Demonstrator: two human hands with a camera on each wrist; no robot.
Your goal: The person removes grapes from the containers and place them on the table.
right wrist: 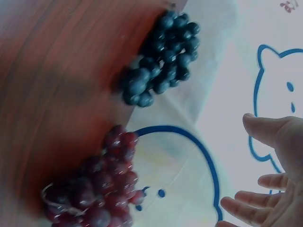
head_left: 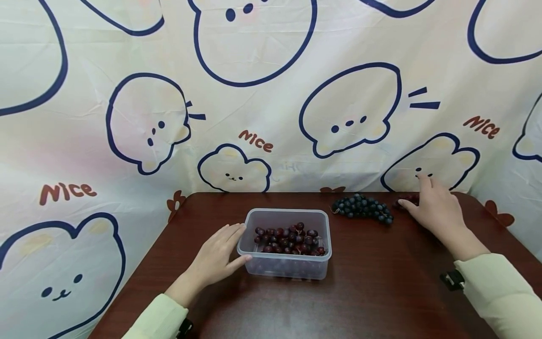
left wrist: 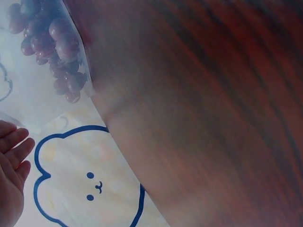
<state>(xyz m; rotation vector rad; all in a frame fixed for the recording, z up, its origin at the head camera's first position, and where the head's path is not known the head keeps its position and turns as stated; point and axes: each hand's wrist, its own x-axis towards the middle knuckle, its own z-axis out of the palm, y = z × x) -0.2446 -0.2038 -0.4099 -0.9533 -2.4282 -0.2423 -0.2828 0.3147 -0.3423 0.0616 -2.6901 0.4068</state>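
The straight-fingered left hand [head_left: 213,256], gripping nothing, likely steadies the clear rectangular plastic box [head_left: 281,269] of dark-red grapes [head_left: 292,240]; rightward of it, past round blue-black grapes [head_left: 362,207], the right hand [head_left: 440,209] hovers, spread and empty, near a red grape bunch [right wrist: 106,189].

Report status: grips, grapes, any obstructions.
Left grip at translucent plastic container, red grapes inside. Right grip empty, near red grape bunch on table. Blue-black grape bunch between that bunch and container, possibly in the way.
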